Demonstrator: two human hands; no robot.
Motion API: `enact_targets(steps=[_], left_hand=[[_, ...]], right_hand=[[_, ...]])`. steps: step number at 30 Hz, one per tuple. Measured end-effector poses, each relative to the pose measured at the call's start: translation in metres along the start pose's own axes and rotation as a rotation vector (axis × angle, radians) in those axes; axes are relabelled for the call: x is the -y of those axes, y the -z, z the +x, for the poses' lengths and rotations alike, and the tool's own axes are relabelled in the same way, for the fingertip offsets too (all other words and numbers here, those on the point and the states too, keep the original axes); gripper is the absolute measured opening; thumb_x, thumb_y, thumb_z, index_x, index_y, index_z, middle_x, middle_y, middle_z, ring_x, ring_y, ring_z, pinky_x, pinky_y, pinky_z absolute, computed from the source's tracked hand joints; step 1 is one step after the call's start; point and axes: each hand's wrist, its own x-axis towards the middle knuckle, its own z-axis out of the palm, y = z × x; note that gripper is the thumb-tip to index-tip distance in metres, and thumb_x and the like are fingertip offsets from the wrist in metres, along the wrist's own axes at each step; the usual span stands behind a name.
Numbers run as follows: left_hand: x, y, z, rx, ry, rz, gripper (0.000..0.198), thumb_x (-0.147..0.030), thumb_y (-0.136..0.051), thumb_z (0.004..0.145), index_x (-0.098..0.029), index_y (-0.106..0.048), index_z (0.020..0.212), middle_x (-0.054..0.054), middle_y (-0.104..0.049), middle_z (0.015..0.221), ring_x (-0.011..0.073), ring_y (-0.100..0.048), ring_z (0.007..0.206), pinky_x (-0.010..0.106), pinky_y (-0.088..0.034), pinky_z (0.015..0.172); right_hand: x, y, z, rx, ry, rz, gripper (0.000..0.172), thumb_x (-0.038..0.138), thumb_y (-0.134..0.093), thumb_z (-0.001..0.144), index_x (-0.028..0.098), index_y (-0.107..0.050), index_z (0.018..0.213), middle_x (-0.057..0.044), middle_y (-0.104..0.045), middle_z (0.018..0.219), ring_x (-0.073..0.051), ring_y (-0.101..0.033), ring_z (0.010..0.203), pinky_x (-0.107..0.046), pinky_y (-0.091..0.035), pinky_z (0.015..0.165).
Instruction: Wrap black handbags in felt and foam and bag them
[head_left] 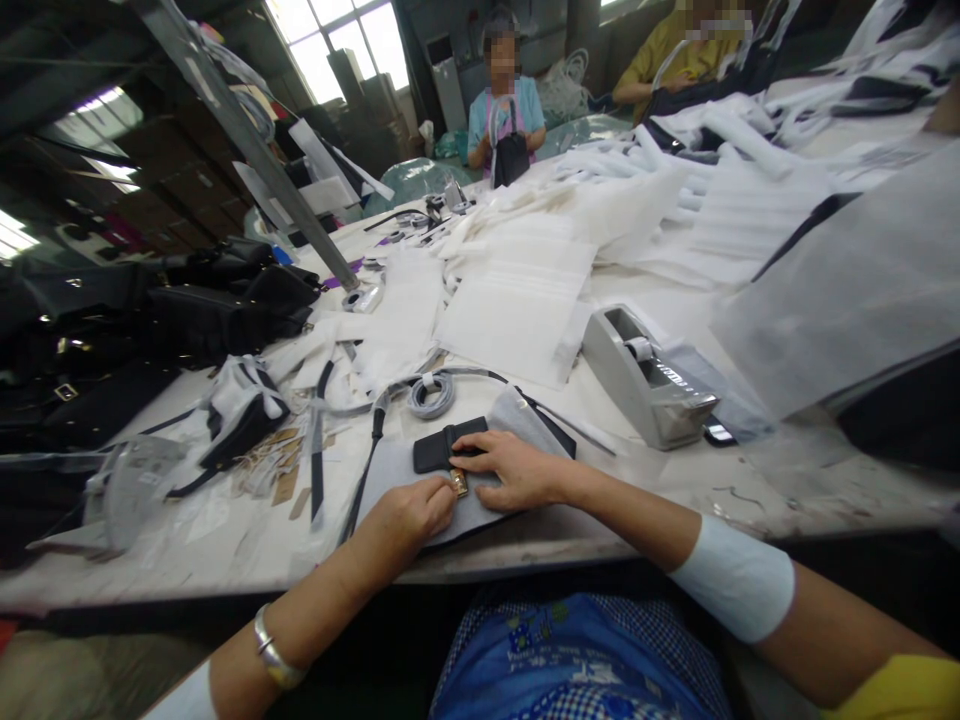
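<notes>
A black bag piece point(435, 452) with a strap tab and a gold metal clasp point(458, 484) lies on grey wrapping sheet point(386, 485) near the table's front edge. My left hand point(416, 508) is closed, with thumb and forefinger pinched at the left side of the clasp. From the right, my right hand point(517, 470) rests with fingers spread over the black tab and wrapping, its fingertips just above and beside the clasp. A black strap point(377, 420) curves around the left of the wrapped piece. What lies under my right palm is hidden.
A grey tape dispenser point(649, 385) stands right of my hands. Behind them are a coiled grey roll point(431, 397) and white foam sheets point(517, 300). Black bags point(217, 320) are heaped at left, below a metal post point(255, 140). Two people point(506, 120) sit across the table.
</notes>
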Motion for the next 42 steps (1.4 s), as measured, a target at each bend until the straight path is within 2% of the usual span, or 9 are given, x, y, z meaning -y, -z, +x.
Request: enact_targets(steps=[8, 26, 30, 42], left_hand=[[-0.001, 0.004, 0.004, 0.034, 0.098, -0.096, 0.013, -0.012, -0.049, 0.092, -0.018, -0.057, 0.085, 0.002, -0.068, 0.085, 0.0118, -0.067, 0.07, 0.02, -0.054, 0.064], [-0.002, 0.0, 0.009, 0.113, 0.087, -0.061, 0.014, -0.014, -0.045, 0.095, -0.017, -0.056, 0.088, 0.004, -0.065, 0.081, 0.0159, -0.066, 0.069, 0.025, -0.053, 0.062], [0.001, 0.003, 0.012, 0.11, 0.131, -0.121, 0.009, -0.012, -0.05, 0.092, -0.017, -0.057, 0.091, 0.004, -0.067, 0.086, 0.0154, -0.067, 0.073, 0.024, -0.052, 0.065], [0.007, 0.006, 0.018, 0.001, 0.337, -0.342, 0.01, -0.01, -0.063, 0.082, -0.019, -0.065, 0.082, -0.002, -0.069, 0.075, 0.0115, -0.067, 0.067, 0.019, -0.051, 0.064]], right_hand=[[0.0, -0.002, -0.001, -0.013, 0.0, 0.01, 0.058, 0.024, -0.058, 0.079, 0.02, -0.058, 0.136, -0.013, -0.048, 0.146, -0.031, -0.047, 0.131, -0.048, -0.034, 0.11], [0.001, -0.001, -0.001, -0.02, 0.009, -0.007, 0.058, 0.025, -0.059, 0.08, 0.016, -0.057, 0.137, -0.014, -0.048, 0.146, -0.03, -0.046, 0.131, -0.047, -0.033, 0.111], [-0.001, -0.002, -0.001, -0.019, 0.016, -0.015, 0.058, 0.026, -0.058, 0.08, 0.017, -0.056, 0.137, -0.015, -0.048, 0.146, -0.03, -0.046, 0.131, -0.048, -0.033, 0.11], [-0.003, -0.004, -0.002, -0.026, 0.029, -0.01, 0.057, 0.025, -0.059, 0.08, 0.017, -0.057, 0.137, -0.015, -0.048, 0.145, -0.03, -0.046, 0.131, -0.047, -0.034, 0.109]])
